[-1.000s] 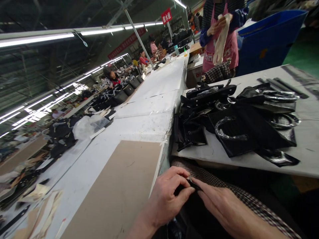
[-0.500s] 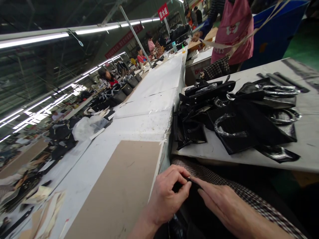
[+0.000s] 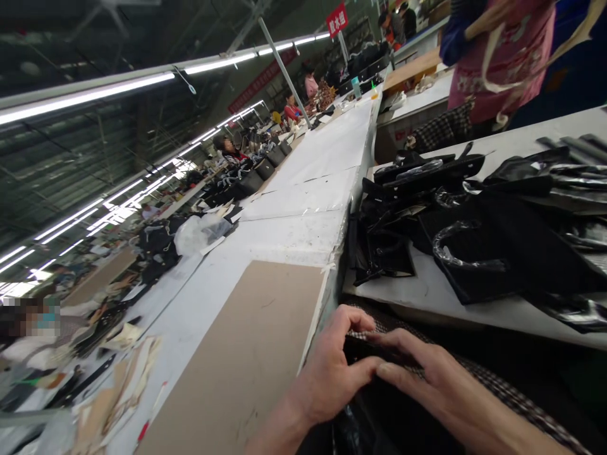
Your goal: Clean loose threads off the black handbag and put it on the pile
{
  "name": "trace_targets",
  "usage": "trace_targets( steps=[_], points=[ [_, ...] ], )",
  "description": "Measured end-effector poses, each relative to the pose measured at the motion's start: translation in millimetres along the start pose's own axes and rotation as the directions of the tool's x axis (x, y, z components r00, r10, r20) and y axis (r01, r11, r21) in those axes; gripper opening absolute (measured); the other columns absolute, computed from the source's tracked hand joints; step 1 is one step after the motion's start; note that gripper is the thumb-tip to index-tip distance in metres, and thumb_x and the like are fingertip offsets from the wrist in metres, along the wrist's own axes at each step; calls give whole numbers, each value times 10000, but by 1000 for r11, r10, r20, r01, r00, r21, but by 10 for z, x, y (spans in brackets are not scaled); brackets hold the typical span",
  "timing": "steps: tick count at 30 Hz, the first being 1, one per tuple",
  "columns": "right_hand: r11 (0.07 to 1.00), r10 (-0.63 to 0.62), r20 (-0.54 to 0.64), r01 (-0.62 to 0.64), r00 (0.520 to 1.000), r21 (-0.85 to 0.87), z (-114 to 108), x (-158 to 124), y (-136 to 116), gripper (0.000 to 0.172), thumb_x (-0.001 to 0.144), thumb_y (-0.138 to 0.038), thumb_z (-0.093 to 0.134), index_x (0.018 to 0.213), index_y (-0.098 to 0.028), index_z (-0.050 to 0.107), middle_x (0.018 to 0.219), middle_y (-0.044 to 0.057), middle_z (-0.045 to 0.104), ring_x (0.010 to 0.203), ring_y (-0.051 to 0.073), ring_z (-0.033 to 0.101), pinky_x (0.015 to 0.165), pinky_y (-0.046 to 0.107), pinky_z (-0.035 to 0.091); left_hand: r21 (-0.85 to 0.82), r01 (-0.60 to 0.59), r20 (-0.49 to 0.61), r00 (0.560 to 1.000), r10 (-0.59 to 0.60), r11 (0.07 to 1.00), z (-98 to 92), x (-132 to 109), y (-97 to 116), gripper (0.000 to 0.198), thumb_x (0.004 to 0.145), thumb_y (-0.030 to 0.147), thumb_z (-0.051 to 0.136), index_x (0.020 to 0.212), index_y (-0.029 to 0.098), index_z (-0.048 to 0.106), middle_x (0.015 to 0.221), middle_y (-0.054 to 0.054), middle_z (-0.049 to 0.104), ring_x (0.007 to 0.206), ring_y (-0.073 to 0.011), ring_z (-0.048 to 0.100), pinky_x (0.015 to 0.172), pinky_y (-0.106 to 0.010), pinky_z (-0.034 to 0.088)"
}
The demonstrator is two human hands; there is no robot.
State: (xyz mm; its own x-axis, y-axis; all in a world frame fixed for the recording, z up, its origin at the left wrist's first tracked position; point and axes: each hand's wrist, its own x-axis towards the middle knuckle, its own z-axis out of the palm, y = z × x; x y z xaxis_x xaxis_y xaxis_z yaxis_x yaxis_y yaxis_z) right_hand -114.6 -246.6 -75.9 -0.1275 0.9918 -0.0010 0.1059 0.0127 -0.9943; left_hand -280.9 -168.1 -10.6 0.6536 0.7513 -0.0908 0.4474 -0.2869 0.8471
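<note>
My left hand (image 3: 334,373) and my right hand (image 3: 427,385) meet low in the view, just below the table's edge. Both pinch the top edge of a dark bag with a houndstooth checked panel (image 3: 478,376). The left thumb and fingers curl round the black rim; the right fingers press on it from the other side. A pile of black glossy bags with plastic-wrapped handles (image 3: 478,234) lies on the white table (image 3: 427,294) just beyond my hands.
A brown board (image 3: 246,354) lies on the long white conveyor (image 3: 313,183) to my left. A person in a pink apron (image 3: 497,57) stands at the far right with pale straps. Other workers sit along the line at the left.
The view has swung left and the black pile has slid right. My hands stay together on the bag's edge, now a little lower. The person in the apron has moved further right.
</note>
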Motion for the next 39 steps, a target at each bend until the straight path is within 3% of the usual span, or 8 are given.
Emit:
trace_targets(
  steps=[3,7,15,25,29,33,36,39],
  points=[
    [998,-17,-20,18,1000,65,42,129,55,252,933,-391,577,1140,-254,622,1104,27,691,1073,243,627,963,354,501,71,81,-53,996,-78,994,-70,-74,-10,406,716,12,676,1043,223,563,1161,-22,568,1114,-189,520,1010,-299,394],
    [1000,-16,5,16,1000,27,34,190,83,292,959,-395,526,1206,-283,635,998,12,726,1052,251,644,963,359,504,69,263,-179,952,-247,962,-165,-165,-43,175,829,201,643,998,225,604,1006,-11,645,947,-187,598,857,-290,478],
    [999,8,-37,-6,999,45,20,226,132,313,962,-390,517,1212,-278,668,1014,15,734,1020,250,657,966,365,505,-29,218,-113,969,-220,975,-234,-190,-158,201,804,133,578,946,221,691,874,4,658,714,-117,581,639,-192,453],
    [972,70,26,-74,997,222,-14,259,66,297,945,-392,549,1169,-256,688,1085,19,713,1068,236,634,993,344,482,-209,215,-12,975,-223,954,-313,-50,-314,223,675,97,596,835,178,728,834,-21,592,790,-148,549,660,-215,403],
    [992,62,-28,-59,998,110,29,233,97,265,952,-355,525,1192,-292,617,1127,-5,679,1058,204,630,930,288,512,-214,247,-17,967,-256,945,-308,-49,-315,202,690,105,591,837,173,712,844,-19,597,781,-146,553,656,-215,405],
    [963,-180,-162,140,970,-228,61,198,146,191,904,-300,607,1092,-285,582,1176,12,633,1113,213,591,952,336,504,-214,238,-32,968,-250,947,-271,-84,-308,189,712,112,594,855,175,699,861,-20,606,793,-152,563,677,-225,418],
    [835,-445,-186,331,876,-440,75,202,105,80,905,-233,616,962,-253,564,1135,30,624,1144,218,568,1013,386,452,-196,210,-46,974,-223,958,-231,-104,-294,205,714,97,578,865,176,691,877,-22,605,810,-161,575,696,-237,434],
    [732,-573,-180,400,800,-552,102,229,40,97,914,-151,591,940,-236,556,1018,26,644,1055,201,618,1058,425,397,-169,193,-54,977,-204,967,-201,-117,-279,216,720,82,567,870,180,687,874,-21,602,808,-163,582,695,-238,444]
  ],
)
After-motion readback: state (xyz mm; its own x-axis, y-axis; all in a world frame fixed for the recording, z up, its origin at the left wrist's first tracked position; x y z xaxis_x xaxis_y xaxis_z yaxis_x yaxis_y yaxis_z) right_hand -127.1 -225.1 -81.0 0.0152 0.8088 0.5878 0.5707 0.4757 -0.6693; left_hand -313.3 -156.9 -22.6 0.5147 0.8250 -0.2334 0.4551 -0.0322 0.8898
